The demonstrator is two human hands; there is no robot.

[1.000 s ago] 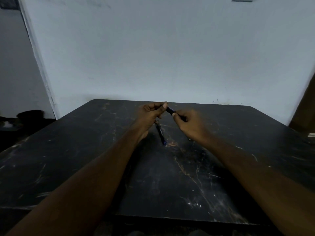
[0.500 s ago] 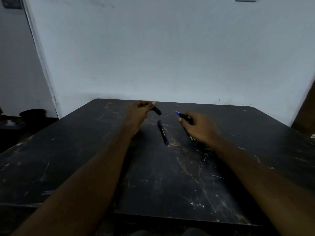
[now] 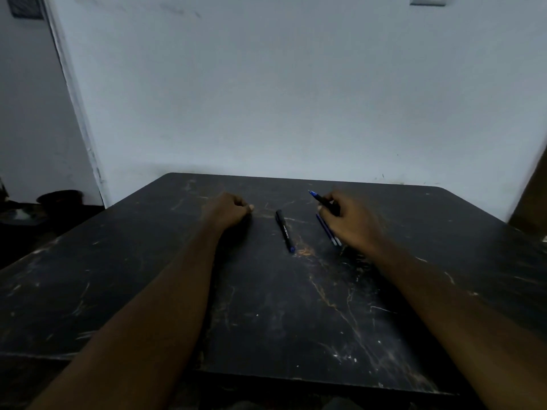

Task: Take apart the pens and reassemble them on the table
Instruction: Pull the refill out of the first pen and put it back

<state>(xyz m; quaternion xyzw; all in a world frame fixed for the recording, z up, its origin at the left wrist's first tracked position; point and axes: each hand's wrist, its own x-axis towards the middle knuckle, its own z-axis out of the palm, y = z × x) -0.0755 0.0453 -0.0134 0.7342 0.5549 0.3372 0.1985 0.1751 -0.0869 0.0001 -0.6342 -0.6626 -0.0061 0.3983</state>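
Note:
On the dark scratched table (image 3: 266,321) a black pen (image 3: 284,230) with a blue end lies between my hands, capped and untouched. My right hand (image 3: 352,223) grips an uncapped pen body (image 3: 324,201), its blue tip pointing up and to the left. Two thin blue refill-like sticks (image 3: 328,230) lie on the table just under that hand. My left hand (image 3: 231,211) rests on the table left of the black pen, fingers curled tight. The black cap it pulled off is hidden inside them.
A pale wall stands right behind the table's far edge. Dark objects (image 3: 59,198) sit on the floor past the table's left side, and a brown surface (image 3: 532,199) rises at the right edge.
My hands pulled apart, taking the cap off the pen. The left hand moved left and down onto the table with the cap. The right hand drew right with the bare pen.

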